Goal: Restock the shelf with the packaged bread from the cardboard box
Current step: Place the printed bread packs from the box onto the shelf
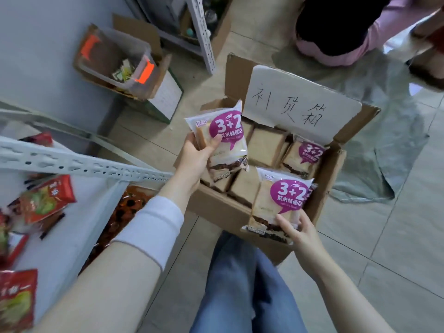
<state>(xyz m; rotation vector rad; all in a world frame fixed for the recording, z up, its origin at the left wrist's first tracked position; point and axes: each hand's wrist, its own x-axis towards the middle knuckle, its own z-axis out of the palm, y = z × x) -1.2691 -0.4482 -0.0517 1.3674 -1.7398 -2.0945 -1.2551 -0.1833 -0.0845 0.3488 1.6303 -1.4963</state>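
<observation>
Here both hands point(194, 159) point(301, 233) grip bread packs point(225, 138) above the box point(230, 212).

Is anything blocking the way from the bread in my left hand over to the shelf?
Nothing visible does. The left hand holds a bread pack above the cardboard box, and the shelf lies to its left; only the shelf's white rail lies between.

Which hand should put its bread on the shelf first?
Probably the left hand. It holds a bread pack nearer the shelf on the left. The right hand holds its pack farther away, over the cardboard box.
</observation>
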